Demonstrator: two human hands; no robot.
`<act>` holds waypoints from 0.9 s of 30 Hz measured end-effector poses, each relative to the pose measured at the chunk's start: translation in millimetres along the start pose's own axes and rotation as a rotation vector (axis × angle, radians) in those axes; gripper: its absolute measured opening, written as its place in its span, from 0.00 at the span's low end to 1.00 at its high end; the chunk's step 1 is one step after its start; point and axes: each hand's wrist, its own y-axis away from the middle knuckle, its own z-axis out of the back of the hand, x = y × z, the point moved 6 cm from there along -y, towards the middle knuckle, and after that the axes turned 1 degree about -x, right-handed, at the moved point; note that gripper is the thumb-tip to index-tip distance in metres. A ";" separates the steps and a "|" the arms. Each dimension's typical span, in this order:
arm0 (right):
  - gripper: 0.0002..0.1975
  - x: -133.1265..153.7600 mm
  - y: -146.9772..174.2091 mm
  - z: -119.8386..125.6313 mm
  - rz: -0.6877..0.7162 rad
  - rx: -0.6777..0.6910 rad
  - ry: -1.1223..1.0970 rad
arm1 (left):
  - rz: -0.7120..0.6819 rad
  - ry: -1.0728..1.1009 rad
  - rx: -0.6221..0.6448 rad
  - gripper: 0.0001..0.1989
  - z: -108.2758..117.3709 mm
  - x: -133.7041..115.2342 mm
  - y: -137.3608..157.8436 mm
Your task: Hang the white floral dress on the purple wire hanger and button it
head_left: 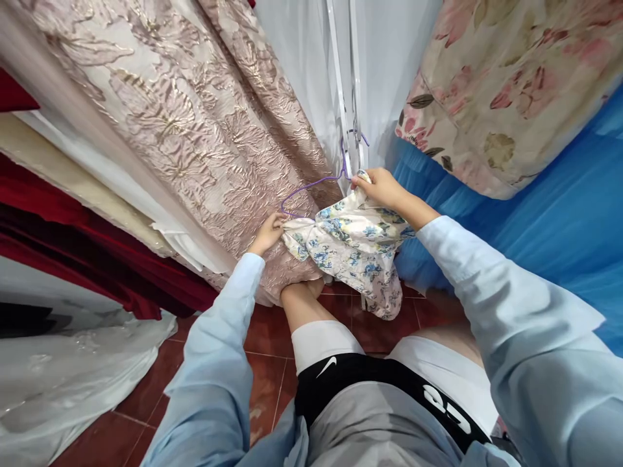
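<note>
A small white garment with blue and yellow flowers (357, 243) hangs from both my hands, in front of my legs. My left hand (268, 232) pinches its left side, close to the lower left end of a purple wire hanger (309, 187). On the other side, my right hand (382, 187) grips the garment's upper edge beside the hanger's neck. The hanger's hook points up, near a white metal rail. How much of the hanger is inside the garment, I cannot tell.
A shiny pink floral gown (185, 123) hangs at the left, with red and cream fabrics (97, 227) beyond it. Blue tulle (545, 227) and a cream floral cloth (506, 97) hang at the right. White upright bars (339, 71) stand ahead. The floor is red tile (263, 383).
</note>
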 end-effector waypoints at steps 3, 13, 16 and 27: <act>0.24 1.8 -3.9 -0.3 -0.009 0.025 0.009 | -0.144 -0.109 -0.135 0.13 18.1 -24.6 -21.2; 0.29 -16.3 20.9 4.9 -0.131 0.075 -0.320 | -0.468 -0.119 -0.219 0.24 -9.3 -132.7 -53.4; 0.30 -42.9 36.3 10.2 -0.336 0.103 -0.569 | -0.362 -0.218 -0.101 0.13 -18.3 -119.5 -47.5; 0.29 -64.3 52.2 54.9 -0.463 -0.244 0.351 | -0.465 -0.457 -0.154 0.14 -54.2 -158.3 -8.6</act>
